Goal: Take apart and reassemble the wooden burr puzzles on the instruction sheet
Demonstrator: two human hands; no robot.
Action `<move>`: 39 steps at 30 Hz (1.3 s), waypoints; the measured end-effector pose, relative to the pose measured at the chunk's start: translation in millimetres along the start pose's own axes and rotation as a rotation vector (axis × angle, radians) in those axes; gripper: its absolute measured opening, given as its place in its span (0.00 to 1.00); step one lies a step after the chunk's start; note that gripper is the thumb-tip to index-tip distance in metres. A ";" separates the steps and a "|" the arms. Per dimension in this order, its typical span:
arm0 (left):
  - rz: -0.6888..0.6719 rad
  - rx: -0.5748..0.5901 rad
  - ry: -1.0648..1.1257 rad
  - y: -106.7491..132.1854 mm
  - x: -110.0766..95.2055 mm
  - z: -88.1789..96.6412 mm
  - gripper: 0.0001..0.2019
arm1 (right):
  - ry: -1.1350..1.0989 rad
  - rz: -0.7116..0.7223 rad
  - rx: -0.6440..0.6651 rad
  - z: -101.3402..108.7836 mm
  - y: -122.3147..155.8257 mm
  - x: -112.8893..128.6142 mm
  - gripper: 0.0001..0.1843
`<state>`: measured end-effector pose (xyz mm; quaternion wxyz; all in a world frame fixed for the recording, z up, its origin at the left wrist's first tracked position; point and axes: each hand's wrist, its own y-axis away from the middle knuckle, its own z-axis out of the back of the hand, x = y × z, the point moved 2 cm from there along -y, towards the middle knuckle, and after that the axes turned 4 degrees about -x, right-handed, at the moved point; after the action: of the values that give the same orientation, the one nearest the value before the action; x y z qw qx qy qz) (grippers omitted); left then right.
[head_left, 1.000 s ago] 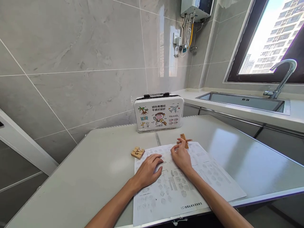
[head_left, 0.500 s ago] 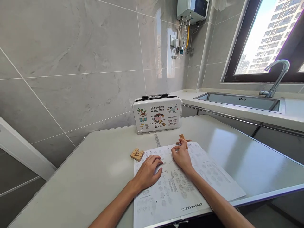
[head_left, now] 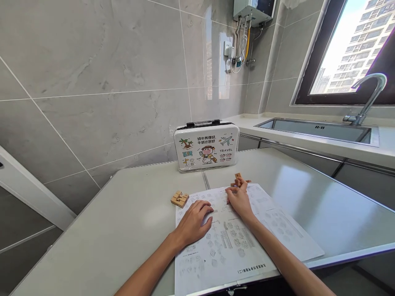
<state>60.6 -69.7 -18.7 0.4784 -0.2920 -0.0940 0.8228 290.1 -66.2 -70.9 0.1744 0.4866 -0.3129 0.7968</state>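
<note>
My left hand [head_left: 196, 220] rests palm down on a printed sheet [head_left: 216, 269] covered in small diagrams, its fingers slightly bent and its thumb apart. It grips nothing. Just beyond it, an assembled block of notched wooden puzzle pieces [head_left: 179, 199] sits at the sheet's left edge. My right hand [head_left: 240, 201] lies over the upper part of the sheet, fingers bent and spread. Its raised fingers reach in front of loose wooden puzzle pieces [head_left: 238, 176] and partly cover them. No piece shows in its grasp, though the underside is hidden.
A white cartoon-printed case [head_left: 207, 148] with a black handle stands at the back of the light table [head_left: 138, 213], near the grey tiled wall. On the right is a counter with a sink [head_left: 314, 129] and a curved faucet [head_left: 372, 96]. A metal latch [head_left: 236, 290] shows at the table's front edge.
The whole view has shifted slightly. My right hand's fingers have moved a little and now cover more of the loose wooden pieces. My left hand stays in place on the sheet.
</note>
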 end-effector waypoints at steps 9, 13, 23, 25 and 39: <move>-0.001 0.018 0.002 -0.7 -1.0 1.6 0.13 | -0.309 -0.175 0.051 -4.1 -3.3 -2.3 0.34; 0.008 0.018 0.000 -1.3 -1.4 2.0 0.13 | -0.371 -0.196 0.045 -6.2 -5.6 -6.5 0.35; 0.020 0.041 -0.017 -2.9 -1.8 1.7 0.14 | -0.321 -0.160 0.064 -8.2 -7.5 -10.1 0.27; 0.018 0.040 -0.018 -2.9 -0.9 1.3 0.14 | -0.314 -0.145 0.061 -7.6 -7.5 -7.6 0.26; 0.021 0.031 0.002 -3.5 -0.6 1.6 0.13 | -0.557 -0.071 0.143 1.4 -0.3 28.8 0.24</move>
<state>62.4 -68.2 -15.7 0.4742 -0.2863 -0.0777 0.8289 277.9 -67.6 -44.8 0.0748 0.7084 -0.2744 0.6459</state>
